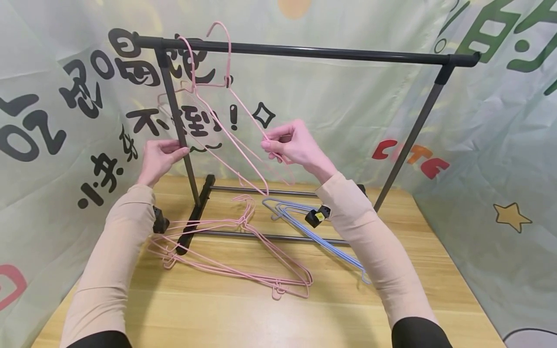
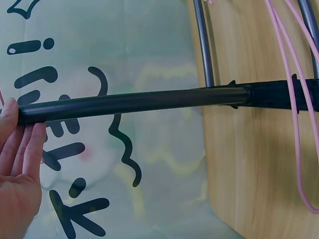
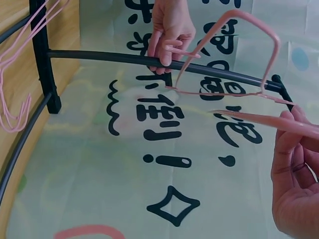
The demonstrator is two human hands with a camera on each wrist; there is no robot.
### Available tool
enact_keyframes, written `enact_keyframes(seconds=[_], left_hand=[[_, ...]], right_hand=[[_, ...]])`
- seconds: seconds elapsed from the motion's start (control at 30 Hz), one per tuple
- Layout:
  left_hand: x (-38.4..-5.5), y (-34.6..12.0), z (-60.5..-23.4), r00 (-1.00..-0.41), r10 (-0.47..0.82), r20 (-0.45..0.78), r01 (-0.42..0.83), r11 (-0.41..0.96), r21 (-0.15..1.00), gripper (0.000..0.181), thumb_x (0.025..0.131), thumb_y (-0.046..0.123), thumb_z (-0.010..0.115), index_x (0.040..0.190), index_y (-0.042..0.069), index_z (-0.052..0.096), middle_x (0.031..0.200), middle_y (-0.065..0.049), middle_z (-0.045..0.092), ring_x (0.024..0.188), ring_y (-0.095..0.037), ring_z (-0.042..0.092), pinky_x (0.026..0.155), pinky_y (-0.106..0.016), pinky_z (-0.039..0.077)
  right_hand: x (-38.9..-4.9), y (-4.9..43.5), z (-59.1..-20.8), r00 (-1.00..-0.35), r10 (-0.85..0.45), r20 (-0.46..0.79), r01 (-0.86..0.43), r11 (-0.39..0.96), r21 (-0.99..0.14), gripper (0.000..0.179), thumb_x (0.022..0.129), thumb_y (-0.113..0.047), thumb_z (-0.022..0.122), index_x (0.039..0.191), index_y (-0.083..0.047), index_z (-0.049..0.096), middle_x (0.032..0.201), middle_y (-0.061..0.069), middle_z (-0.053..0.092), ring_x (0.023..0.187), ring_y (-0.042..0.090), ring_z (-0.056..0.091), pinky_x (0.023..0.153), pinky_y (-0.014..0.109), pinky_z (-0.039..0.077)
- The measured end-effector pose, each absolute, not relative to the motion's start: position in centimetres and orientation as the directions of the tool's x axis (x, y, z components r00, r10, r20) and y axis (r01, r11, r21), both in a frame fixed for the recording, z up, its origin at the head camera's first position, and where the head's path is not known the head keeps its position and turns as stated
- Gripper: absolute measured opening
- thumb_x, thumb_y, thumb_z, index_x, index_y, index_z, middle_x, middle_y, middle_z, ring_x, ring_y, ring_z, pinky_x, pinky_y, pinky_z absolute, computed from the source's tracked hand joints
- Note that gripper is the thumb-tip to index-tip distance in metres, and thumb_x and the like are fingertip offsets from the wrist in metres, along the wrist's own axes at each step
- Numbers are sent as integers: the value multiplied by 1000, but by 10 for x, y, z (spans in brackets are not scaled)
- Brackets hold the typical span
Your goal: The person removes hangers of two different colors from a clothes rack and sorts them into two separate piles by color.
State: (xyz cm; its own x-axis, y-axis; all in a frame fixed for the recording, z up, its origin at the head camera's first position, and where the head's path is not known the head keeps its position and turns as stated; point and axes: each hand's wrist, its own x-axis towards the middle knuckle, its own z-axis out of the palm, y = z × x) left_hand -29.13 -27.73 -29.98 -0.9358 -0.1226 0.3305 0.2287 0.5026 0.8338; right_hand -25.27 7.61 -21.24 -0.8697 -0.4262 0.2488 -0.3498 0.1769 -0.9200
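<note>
My right hand pinches the sloping arm of a pink wire hanger. Its hook arches above the top rail of a black rack, the tip apparently over the bar; whether it bears on the rail I cannot tell. Beside it, a second pink hanger has its hook at the rail's left end, and their wires overlap. Thumb and fingers of my left hand hold the rack's left post, partway down. In the left wrist view, the fingers lie against the post, opposite the thumb.
Several pink hangers lie overlapping on the wooden table, near the rack's left foot. Blue hangers lie stacked to their right, across the rack's lower bar. A printed cloth backdrop stands behind and at both sides.
</note>
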Motion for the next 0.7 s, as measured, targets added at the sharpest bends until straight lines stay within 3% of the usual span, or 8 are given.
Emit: enact_keyframes(seconds=[0.33, 0.43, 0.57, 0.67, 0.7], left_hand=[[-292, -278, -300, -935, -120, 333, 233, 499, 835, 46, 90, 26, 77, 122, -5, 68, 85, 24, 69, 73, 17, 62, 74, -5, 48], [-293, -278, -301, -936, -120, 331, 233, 495, 837, 46, 90, 26, 77, 122, -5, 68, 85, 23, 70, 73, 17, 62, 73, -5, 49], [-294, -278, -301, -936, -115, 331, 244, 464, 851, 46, 90, 20, 77, 124, -9, 66, 98, 9, 77, 73, 16, 63, 72, -5, 50], [-294, -278, -301, -937, -112, 331, 249, 451, 857, 47, 90, 18, 77, 125, -11, 64, 106, -2, 77, 74, 15, 63, 72, -5, 50], [-295, -278, -301, -936, -114, 332, 247, 456, 855, 47, 90, 19, 77, 125, -10, 65, 104, 1, 77, 74, 16, 63, 72, -5, 50]], right_hand=[[-237, 98, -214, -815, -451, 364, -456, 110, -883, 6, 91, 2, 70, 85, 4, 73, 58, 1, 61, 49, 13, 51, 49, 23, 42], [-233, 106, -217, -801, -457, 387, -481, 105, -871, 7, 90, 3, 69, 85, 7, 71, 59, 1, 59, 50, 14, 49, 50, 25, 43], [-226, 117, -221, -819, -429, 381, -474, 131, -871, 13, 90, 3, 70, 93, 16, 70, 61, -2, 63, 50, 12, 54, 51, 25, 47], [-221, 127, -225, -842, -401, 361, -450, 150, -880, 13, 89, 3, 72, 96, 14, 72, 62, -3, 67, 50, 12, 57, 52, 26, 49], [-219, 130, -227, -846, -397, 356, -445, 158, -881, 11, 89, 3, 72, 95, 12, 73, 63, -3, 67, 51, 12, 56, 52, 26, 50]])
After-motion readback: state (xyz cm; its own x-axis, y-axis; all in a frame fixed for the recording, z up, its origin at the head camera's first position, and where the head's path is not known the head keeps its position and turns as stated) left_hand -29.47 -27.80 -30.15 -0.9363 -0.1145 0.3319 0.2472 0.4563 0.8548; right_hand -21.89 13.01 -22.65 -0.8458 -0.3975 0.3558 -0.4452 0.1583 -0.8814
